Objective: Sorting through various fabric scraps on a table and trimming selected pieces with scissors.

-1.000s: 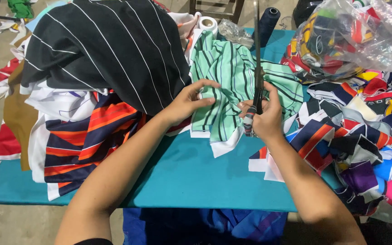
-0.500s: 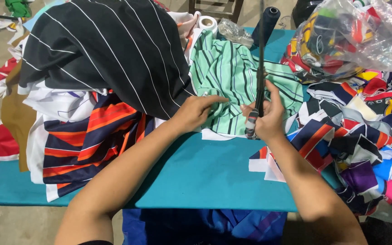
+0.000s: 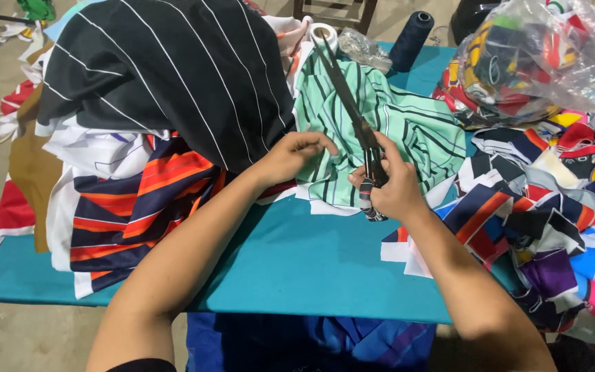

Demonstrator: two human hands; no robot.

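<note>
Scissors: long dark blades, shut or nearly so, tips aimed up and away to the left, tilted diagonally; handles low, inside the right hand's grip. Green fabric: mint with dark and white stripes, crumpled, lying on the teal tabletop under the blades, its near edge pinched by the left hand.

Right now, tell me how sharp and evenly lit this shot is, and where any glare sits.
Head view: light is soft and even, shadows faint. The scissors, the left hand and the right hand look fairly sharp, with little blur. Glare shows on the clear plastic bag at upper right. The teal table carries no hard reflection.
</note>
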